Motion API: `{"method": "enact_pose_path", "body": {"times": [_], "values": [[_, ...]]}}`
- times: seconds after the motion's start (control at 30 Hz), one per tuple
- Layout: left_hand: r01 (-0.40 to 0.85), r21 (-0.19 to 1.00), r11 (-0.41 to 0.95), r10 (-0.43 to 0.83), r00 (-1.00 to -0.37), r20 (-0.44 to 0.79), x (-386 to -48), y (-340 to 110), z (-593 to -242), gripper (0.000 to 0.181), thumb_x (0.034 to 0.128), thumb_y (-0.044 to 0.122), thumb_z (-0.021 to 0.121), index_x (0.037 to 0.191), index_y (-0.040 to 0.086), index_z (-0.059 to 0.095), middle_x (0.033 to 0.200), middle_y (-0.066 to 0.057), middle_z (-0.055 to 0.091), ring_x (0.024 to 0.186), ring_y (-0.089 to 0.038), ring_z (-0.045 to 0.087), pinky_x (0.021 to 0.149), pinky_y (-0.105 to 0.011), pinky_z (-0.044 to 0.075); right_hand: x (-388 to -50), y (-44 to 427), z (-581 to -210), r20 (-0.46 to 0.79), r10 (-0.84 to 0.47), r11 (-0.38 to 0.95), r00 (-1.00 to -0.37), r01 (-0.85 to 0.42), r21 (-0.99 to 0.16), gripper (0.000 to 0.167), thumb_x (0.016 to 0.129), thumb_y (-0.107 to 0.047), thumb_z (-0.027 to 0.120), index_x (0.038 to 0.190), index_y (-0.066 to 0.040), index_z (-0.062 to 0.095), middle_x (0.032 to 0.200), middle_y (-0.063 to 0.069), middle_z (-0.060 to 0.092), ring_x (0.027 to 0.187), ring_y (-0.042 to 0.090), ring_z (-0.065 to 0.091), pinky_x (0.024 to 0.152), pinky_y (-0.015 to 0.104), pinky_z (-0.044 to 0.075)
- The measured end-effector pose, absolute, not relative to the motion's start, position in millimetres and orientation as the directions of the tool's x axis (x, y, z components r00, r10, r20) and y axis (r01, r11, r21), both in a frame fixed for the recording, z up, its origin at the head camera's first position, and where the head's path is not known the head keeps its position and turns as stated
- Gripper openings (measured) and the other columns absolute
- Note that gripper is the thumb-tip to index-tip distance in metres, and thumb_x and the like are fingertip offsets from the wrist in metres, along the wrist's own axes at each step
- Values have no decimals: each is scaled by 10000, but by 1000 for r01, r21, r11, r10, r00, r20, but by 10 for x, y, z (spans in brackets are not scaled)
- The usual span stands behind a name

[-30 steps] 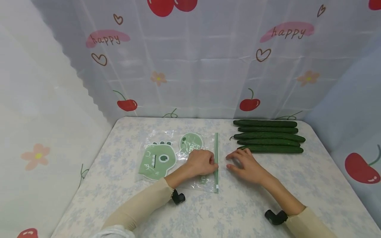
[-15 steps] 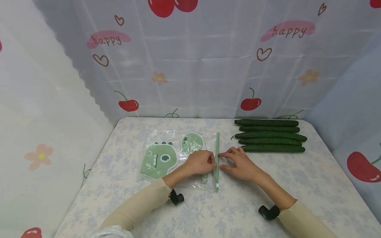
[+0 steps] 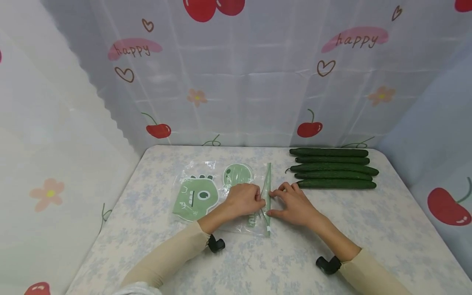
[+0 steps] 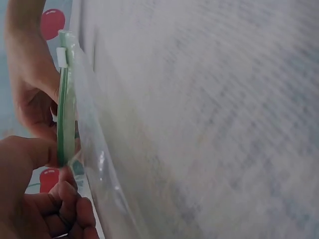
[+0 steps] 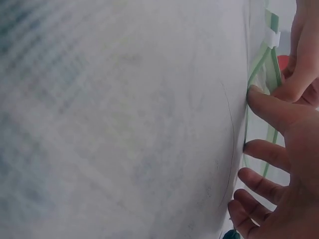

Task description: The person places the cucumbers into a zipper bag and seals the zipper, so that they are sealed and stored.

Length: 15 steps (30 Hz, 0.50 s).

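Note:
A clear zip bag with green cartoon prints lies flat on the table, its green-edged mouth facing right. My left hand pinches the top lip of that mouth between thumb and curled fingers. The lip is drawn away from the lower one, so a gap shows between the two green strips. Spread and nearly straight, the fingers of my right hand touch the lower lip with thumb and index finger, as the right wrist view shows. A white slider sits at the near end of the zip.
Several long green cucumbers lie side by side at the back right of the table, just beyond my right hand. A patterned curtain hangs behind, with more fabric at both sides.
My right hand has moved left from beside the bag onto its edge. My left hand has shifted slightly left, pulling the top lip back, and the bag's mouth has parted.

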<state>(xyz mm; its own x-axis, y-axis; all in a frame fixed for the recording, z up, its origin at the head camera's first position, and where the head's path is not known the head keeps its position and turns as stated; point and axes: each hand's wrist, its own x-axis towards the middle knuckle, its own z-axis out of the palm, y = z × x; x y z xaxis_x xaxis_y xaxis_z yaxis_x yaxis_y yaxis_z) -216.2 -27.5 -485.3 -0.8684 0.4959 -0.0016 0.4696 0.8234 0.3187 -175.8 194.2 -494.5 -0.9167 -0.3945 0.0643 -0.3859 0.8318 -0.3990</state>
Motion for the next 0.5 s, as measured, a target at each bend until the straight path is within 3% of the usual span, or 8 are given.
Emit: {"method": "enact_pose_path", "body": {"times": [0.1, 0.2, 0.3, 0.4, 0.5], "values": [[518, 190, 834, 522, -853, 33, -2157, -279, -4829, 298, 896, 358, 735, 672, 251, 569, 645, 103, 568, 583, -92, 527, 488, -303, 407, -1758, 1939, -4959, 63, -395, 833, -916, -386, -396, 634, 887, -563, 849, 1388, -195, 725, 1247, 57, 605, 1062, 236, 489, 904, 487, 500], [554, 92, 828, 552, -833, 49, -2160, -299, -4801, 265, 905, 374, 758, 818, 189, 588, 689, 69, 608, 574, -132, 554, 480, -338, 420, -1759, 1940, -4963, 57, -399, 831, -915, -388, -399, 639, 891, -570, 841, 1395, -196, 720, 1260, 62, 600, 1072, 241, 490, 920, 509, 498], [568, 129, 813, 571, -821, 17, -2179, -327, -4772, 346, 927, 350, 779, 1107, 167, 547, 795, 24, 684, 604, -173, 594, 496, -352, 439, -1757, 1945, -4960, 53, -400, 832, -915, -386, -398, 631, 894, -561, 842, 1390, -192, 718, 1262, 60, 597, 1074, 246, 490, 930, 525, 492], [580, 220, 784, 601, -798, -39, -2208, -352, -4756, 499, 951, 274, 763, 1364, 221, 487, 931, 13, 732, 643, -165, 589, 509, -333, 448, -1758, 1948, -4960, 44, -396, 833, -917, -379, -403, 621, 896, -551, 844, 1383, -187, 717, 1271, 58, 593, 1091, 256, 491, 954, 554, 484], [589, 271, 761, 625, -778, -66, -2230, -373, -4738, 509, 967, 237, 726, 1441, 288, 549, 1022, 29, 725, 721, -138, 593, 574, -317, 482, -1763, 1951, -4959, 33, -393, 835, -919, -372, -406, 607, 899, -541, 846, 1374, -186, 715, 1275, 53, 588, 1099, 258, 487, 960, 570, 477]]}}
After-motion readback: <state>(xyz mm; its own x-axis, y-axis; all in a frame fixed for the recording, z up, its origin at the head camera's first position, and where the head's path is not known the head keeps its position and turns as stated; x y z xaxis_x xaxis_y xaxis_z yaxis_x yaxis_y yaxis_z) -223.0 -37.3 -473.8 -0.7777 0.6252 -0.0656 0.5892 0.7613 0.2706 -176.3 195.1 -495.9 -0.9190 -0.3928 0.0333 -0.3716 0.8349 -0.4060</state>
